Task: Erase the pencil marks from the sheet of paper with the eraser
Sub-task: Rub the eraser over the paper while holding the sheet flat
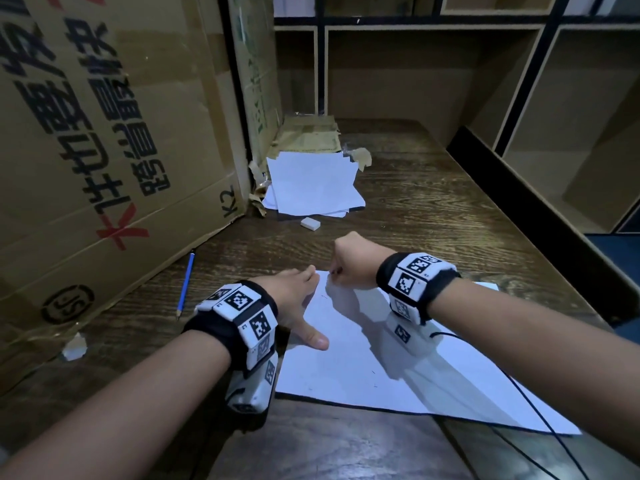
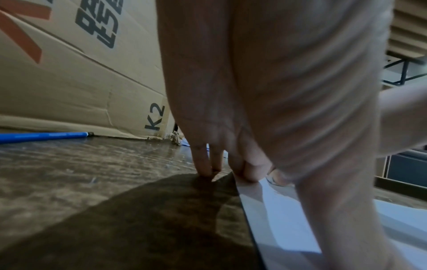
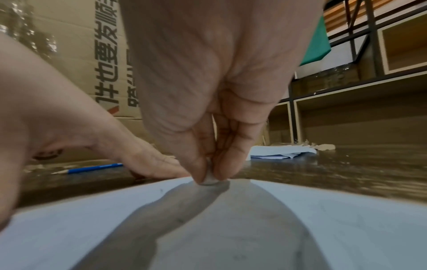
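Head view first: the sheet of paper (image 1: 381, 358) lies flat on the dark wooden table (image 1: 433, 209), and everything else is placed from it. The left hand (image 1: 294, 299) lies spread on the sheet's left edge, fingers straight, thumb (image 1: 313, 336) stretched across the white surface. The right hand (image 1: 353, 261) is bunched at the sheet's far corner, fingertips pointing down at the paper. Beyond the sheet's far edge a white eraser (image 1: 310, 223) lies loose on the table, and further off sits a stack of loose sheets (image 1: 311, 185). To the sheet's left a blue pencil (image 1: 186, 284) lies beside a large cardboard box (image 1: 104, 133) (printed with black characters and "K2"). A few faint pencil marks (image 1: 374, 385) dot the sheet near its close edge.

Left wrist view: the left hand's fingers (image 2: 204, 164) are extended, their tips pressing down right at the sheet's (image 2: 289, 228) left edge, some on the table (image 2: 92, 173), some on paper. The pencil (image 2: 44, 136) lies along the foot of the box (image 2: 80, 82).

Right wrist view: the right hand (image 3: 208, 109) pinches a small pale piece (image 3: 209, 180) between thumb and fingertips, pressed onto the sheet (image 3: 346, 228) near its far edge; it looks like a second eraser, though the blur leaves that unsure. The left hand (image 3: 104, 142) lies flat to that side, the pencil (image 3: 94, 168) beyond it.
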